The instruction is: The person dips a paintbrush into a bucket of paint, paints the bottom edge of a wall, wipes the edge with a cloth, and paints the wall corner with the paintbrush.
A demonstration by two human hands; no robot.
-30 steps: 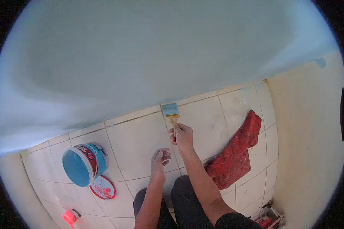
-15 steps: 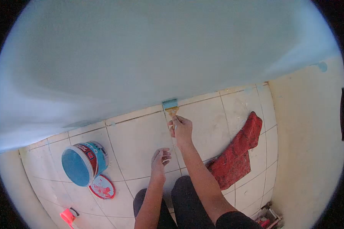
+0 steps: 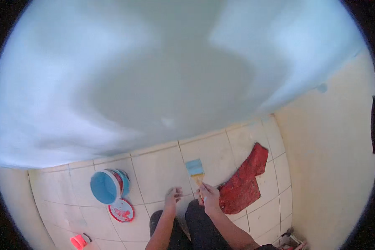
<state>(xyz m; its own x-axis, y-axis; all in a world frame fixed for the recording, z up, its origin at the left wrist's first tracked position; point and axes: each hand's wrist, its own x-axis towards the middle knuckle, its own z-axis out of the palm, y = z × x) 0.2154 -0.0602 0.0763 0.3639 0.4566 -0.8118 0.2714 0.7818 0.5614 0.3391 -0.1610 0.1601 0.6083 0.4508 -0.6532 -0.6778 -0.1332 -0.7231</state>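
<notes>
My right hand [image 3: 210,197] grips the handle of a paintbrush [image 3: 195,167], whose wide bristles are coated in light blue paint and point away from me. The brush is held above the tiled floor, apart from the blue wall [image 3: 175,83]. To its left, my left hand [image 3: 173,197] hangs free over my knees with its fingers loosely curled and apart, holding nothing. A paint bucket [image 3: 106,186] with blue inside stands further left, and its red and white lid [image 3: 121,210] lies beside it on the floor.
A dark red cloth [image 3: 239,185] is spread on the tiles [image 3: 158,168] to my right. A small pink-red container [image 3: 78,241] is at the lower left. The cream side wall [image 3: 329,158] rises on the right, with some clutter [image 3: 293,239] in the lower corner.
My right hand has drawn the paintbrush back from the bottom edge of the blue wall towards my knees. The view has tilted up, showing more wall.
</notes>
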